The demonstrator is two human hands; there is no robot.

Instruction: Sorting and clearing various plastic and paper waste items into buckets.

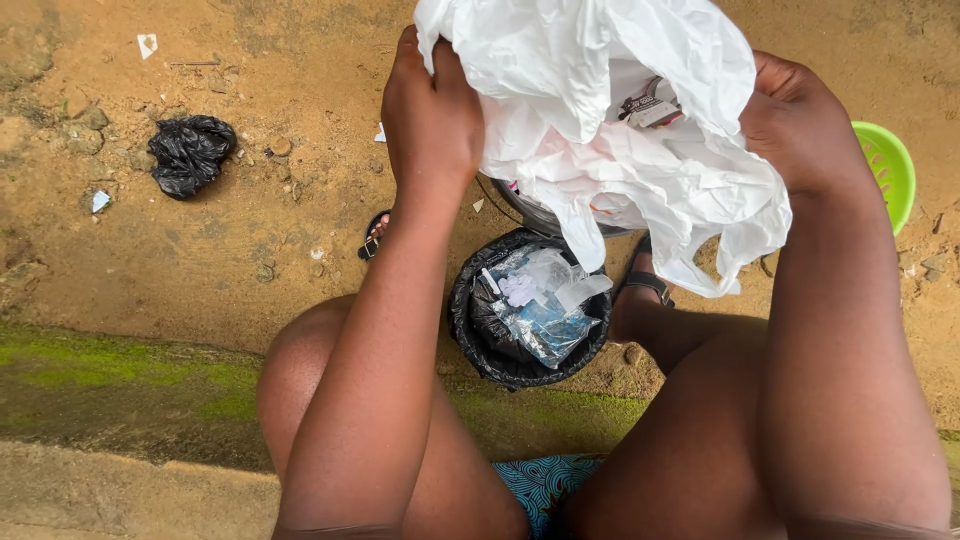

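Both forearms rise from the bottom of the frame toward the top centre, each ending at a white plastic bag [610, 140] held up between them. The left hand [430, 115], just left of centre near the top, shows its back to the camera, fingers curled over the bag's left edge and gripping it. The right hand [800, 125], toward the upper right, is clenched on the bag's right edge, its fingertips hidden in the folds. The bag hangs crumpled across the top centre, with a small printed packet showing inside. Directly below it, at mid-frame between the person's knees, stands a bin lined with a black bag [528, 320], holding clear plastic wrappers. A crumpled black bag [190, 153] lies on the dirt at upper left, and a green basket [888, 165] peeks in at the right edge.
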